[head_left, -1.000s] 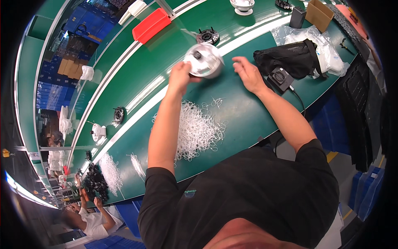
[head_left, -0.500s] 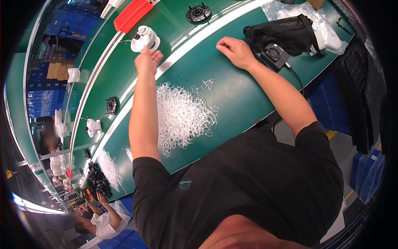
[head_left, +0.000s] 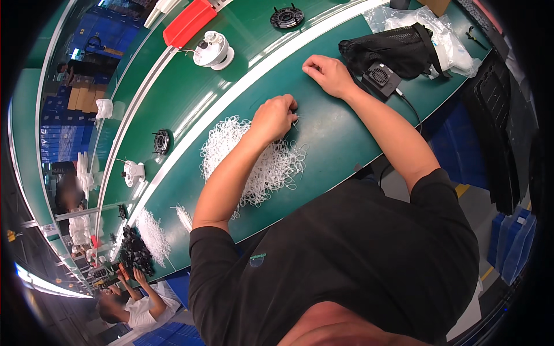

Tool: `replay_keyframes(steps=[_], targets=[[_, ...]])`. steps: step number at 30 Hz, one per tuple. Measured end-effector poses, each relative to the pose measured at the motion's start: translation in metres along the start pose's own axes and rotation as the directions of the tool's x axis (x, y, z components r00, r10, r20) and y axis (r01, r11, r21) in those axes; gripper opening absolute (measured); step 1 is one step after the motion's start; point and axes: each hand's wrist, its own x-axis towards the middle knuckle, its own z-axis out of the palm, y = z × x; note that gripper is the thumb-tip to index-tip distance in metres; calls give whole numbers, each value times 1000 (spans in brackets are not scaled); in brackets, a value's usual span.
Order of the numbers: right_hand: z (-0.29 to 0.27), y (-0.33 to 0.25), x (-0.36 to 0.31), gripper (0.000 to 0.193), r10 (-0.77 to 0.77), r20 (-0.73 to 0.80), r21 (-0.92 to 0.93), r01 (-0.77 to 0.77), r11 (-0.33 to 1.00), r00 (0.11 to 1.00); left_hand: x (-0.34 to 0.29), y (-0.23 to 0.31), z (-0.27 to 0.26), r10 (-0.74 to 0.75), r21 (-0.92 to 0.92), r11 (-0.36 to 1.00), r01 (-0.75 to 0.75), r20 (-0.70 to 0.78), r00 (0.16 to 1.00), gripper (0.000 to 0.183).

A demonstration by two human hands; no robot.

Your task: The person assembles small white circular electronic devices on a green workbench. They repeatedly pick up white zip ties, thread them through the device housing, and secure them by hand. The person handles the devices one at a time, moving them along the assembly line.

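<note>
My left hand (head_left: 276, 118) is over the far right edge of a heap of white looped cords (head_left: 277, 167) on the green table. Its fingers are pinched together around a few white cord loops (head_left: 297, 120) that lay apart from the heap; the fingertips are partly hidden. My right hand (head_left: 328, 76) rests on the table further right, with fingers curled in and nothing visible in them. Beyond the table edge, a white round device (head_left: 213, 52) with a thin wire sits on the green conveyor, apart from both hands.
Black ring-shaped parts (head_left: 287, 18) and another white device (head_left: 134, 173) stand along the conveyor, by a red tray (head_left: 189, 23). Right of my right hand are a small black fan box (head_left: 381, 78) with a cable and a black mesh bag (head_left: 386, 52). A co-worker (head_left: 144, 308) sits far left.
My left hand has come back from beside the white device to the loose cords at the heap's edge. The conveyor items have shifted right. My right hand has hardly moved.
</note>
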Motion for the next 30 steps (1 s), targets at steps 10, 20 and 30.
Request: replay_keyframes(steps=[10, 20, 30], targets=[[-1, -2, -2, 23, 8, -4, 31, -8, 999, 1000, -7, -14, -2, 100, -181, 976, -122, -124, 987, 13], [6, -74, -19, 25, -162, 217, 504, 32, 863, 963, -43, -23, -32, -173, -975, 224, -10, -50, 984, 12], [16, -131, -25, 9, -448, 218, 199, 410, 890, 867, -70, -36, -29, -14, -991, -132, 21, 23, 1000, 24]])
